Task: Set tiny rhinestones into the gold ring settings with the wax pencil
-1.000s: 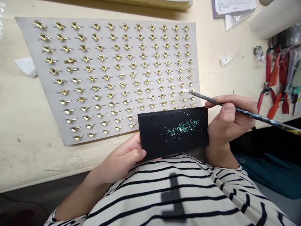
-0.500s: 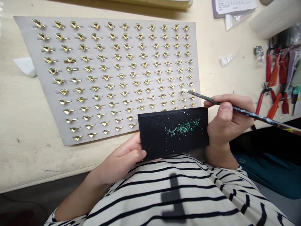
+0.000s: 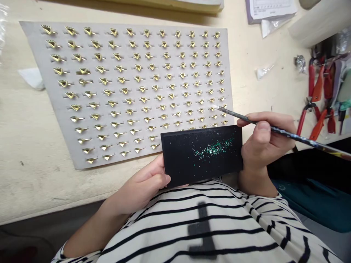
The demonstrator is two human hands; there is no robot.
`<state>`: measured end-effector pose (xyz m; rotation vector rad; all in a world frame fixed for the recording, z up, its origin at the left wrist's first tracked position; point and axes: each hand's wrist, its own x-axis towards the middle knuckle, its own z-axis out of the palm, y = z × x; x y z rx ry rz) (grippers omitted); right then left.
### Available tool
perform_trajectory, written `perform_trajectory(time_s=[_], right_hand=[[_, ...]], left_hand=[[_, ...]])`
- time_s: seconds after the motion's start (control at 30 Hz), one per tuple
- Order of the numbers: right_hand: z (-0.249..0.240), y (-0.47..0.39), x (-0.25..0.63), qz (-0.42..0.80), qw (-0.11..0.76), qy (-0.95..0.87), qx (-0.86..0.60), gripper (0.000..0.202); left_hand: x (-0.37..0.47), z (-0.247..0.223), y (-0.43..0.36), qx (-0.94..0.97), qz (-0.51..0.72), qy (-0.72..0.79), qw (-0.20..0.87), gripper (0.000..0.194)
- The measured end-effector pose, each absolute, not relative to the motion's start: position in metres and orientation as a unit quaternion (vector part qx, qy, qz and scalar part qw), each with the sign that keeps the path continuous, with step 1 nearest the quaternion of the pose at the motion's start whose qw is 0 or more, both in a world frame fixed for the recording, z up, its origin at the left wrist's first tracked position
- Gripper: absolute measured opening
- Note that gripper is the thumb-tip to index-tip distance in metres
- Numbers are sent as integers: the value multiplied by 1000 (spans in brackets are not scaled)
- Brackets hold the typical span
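My left hand (image 3: 149, 179) grips the lower left corner of a black rectangular tray (image 3: 179, 160), thumb on top. Tiny green and clear rhinestones (image 3: 215, 149) lie scattered over the tray's surface. Between the thumb and fingers of my right hand (image 3: 264, 140) is a thin, paint-stained brush (image 3: 293, 136), closed in a pen-like grip. The brush's pale tip hovers at or just over the gold rings near the right side of a grey foam board (image 3: 63, 146). Rows of gold rings (image 3: 120, 68) with triangular tops stand in the board's slits. The tray covers the board's lower right part.
Red-handled pliers (image 3: 304, 117) and other tools lie at the right edge of the table (image 3: 24, 146). A small plastic bag (image 3: 263, 71), a paper pad (image 3: 270, 9) and a white cylinder (image 3: 320, 23) are at the upper right. White paper (image 3: 32, 77) pokes out left of the board.
The view has shifted very slightly. The brush tip stays near the same rings, and both hands keep their holds.
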<state>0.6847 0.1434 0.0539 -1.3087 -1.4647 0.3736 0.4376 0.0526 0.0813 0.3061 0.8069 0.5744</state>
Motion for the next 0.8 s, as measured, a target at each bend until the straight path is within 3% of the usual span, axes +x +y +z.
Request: perform_trajectory(time_s=[0.8], right_hand=[[54, 143, 685, 168, 549, -617, -538, 15]], left_hand=[[439, 81, 50, 127, 291, 368, 874, 44]])
